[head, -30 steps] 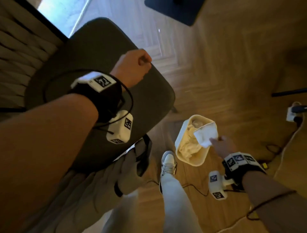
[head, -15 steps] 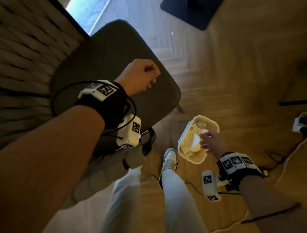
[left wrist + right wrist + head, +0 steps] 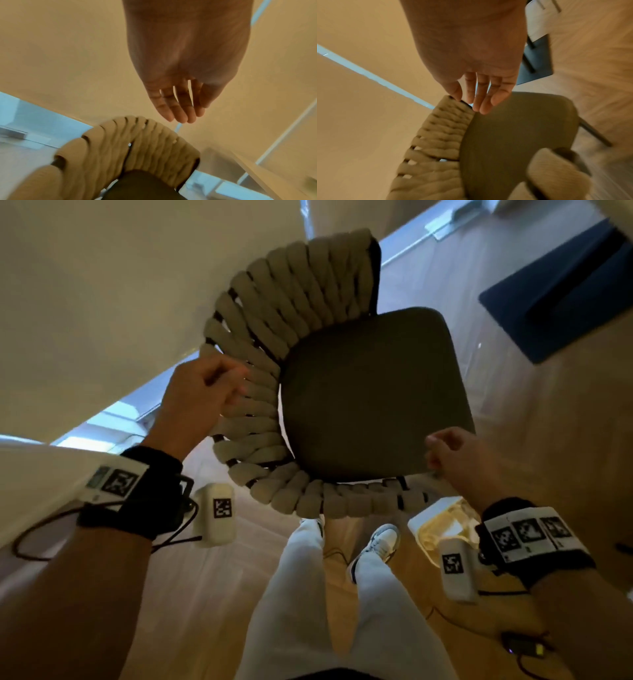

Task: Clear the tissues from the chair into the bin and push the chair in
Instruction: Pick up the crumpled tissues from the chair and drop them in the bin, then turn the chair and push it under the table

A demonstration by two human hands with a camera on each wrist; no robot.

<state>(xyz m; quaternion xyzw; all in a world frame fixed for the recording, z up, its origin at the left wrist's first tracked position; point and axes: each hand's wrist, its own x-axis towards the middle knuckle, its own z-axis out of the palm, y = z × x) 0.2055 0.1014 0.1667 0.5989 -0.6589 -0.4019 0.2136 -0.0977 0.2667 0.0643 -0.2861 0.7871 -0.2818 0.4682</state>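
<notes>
The chair has a dark seat with no tissue showing on it and a beige woven rope backrest curving round it. My left hand hovers at the backrest's left side; in the left wrist view its fingers hang relaxed just above the rope, holding nothing. My right hand is at the backrest's right end by the seat corner, and its loose fingers hold nothing above the rope. The cream bin stands on the floor behind the chair, partly hidden by my right wrist.
A large pale tabletop fills the upper left, close to the chair's back. A dark mat lies on the wooden floor at upper right. My legs and shoes stand right behind the chair. Cables and a small adapter lie at lower right.
My right hand left the tissue in the bin and rose to the backrest's right end. My left hand moved off the seat to the backrest's left side. The view swung upward.
</notes>
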